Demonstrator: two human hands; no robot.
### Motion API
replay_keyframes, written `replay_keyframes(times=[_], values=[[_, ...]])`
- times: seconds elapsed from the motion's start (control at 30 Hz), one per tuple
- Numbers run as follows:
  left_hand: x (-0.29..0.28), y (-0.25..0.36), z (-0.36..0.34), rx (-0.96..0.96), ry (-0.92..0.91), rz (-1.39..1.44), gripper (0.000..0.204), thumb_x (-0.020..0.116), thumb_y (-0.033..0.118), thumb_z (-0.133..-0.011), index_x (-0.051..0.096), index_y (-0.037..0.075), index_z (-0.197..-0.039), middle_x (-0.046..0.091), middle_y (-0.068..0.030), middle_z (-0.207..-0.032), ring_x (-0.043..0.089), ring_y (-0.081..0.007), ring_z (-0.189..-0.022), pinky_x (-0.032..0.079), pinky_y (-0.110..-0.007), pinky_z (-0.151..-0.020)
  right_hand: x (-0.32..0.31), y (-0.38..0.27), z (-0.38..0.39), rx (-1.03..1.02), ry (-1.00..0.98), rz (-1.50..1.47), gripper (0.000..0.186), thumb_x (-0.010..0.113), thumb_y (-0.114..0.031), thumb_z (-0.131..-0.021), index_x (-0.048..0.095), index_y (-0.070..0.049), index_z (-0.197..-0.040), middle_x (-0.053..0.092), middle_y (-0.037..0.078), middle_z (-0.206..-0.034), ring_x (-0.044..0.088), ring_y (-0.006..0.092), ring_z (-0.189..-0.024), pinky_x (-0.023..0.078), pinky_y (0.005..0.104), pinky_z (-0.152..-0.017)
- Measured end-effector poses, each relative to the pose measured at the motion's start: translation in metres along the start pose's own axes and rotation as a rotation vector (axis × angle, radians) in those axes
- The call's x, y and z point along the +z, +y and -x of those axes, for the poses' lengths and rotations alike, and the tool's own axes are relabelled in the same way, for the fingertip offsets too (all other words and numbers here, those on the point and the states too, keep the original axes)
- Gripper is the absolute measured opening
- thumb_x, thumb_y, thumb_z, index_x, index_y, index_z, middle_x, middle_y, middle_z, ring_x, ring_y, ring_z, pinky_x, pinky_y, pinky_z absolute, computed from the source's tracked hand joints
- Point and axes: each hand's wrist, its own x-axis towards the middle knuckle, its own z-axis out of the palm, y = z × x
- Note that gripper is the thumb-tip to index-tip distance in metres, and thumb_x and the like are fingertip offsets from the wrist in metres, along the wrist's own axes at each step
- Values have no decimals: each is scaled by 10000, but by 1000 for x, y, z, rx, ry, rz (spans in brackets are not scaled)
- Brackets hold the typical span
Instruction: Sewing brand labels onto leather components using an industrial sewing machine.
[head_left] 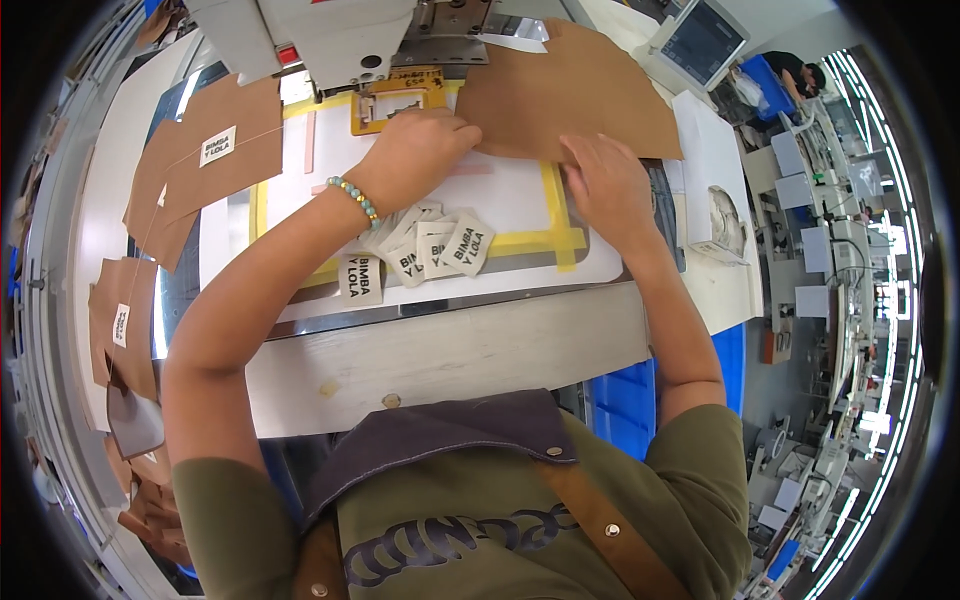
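Note:
A large brown panel [570,95], apparently cloth or leather, lies under the right side of the machine head. My left hand [425,145], with a beaded bracelet at the wrist, has its fingers closed at the panel's lower left edge. At the lower edge, further right, my right hand [607,185] pinches the same panel between thumb and fingers. Just left of the panel sits a yellow clamp frame [372,124] below the machine. Several white labels [468,243] with black print lie in a loose pile beneath my left wrist.
The sewing machine [345,45] overhangs the work plate, which has yellow tape [553,205] along its borders. Brown pieces with labels [245,110] hang joined by thread down the left side. A control screen [700,42] and a white open box [715,215] stand right. Blue bins [622,405] sit below.

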Motion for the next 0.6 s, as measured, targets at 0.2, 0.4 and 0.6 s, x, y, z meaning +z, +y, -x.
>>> replay_keyframes(times=[0.2,0.4,0.6], values=[[-23,-14,35,37,-135,-147,221,690,92,-892,749,58,-1102,788,-78,-1086,739,-259,-1016,614,-409,-833,20,-4,-20,-162,38,39,176,708,-95,-932,771,-71,-1094,811,67,-1106,762,243,-1109,559,439,-1063],[-54,-32,86,88,-132,-412,248,695,101,-874,731,41,-1112,776,-35,-1207,736,-227,-1036,627,-373,-845,51,-33,-46,-275,-39,-45,275,701,-184,-983,745,-66,-1228,743,78,-1337,650,261,-1334,478,482,-1161],[-73,-51,134,-100,-110,-360,453,726,55,-886,718,20,-1338,753,-77,-1330,637,-282,-1308,547,-407,-1107,47,-43,-42,-153,-303,-249,556,583,-408,-1118,577,-47,-1541,525,115,-1652,376,315,-1597,298,584,-1287]])
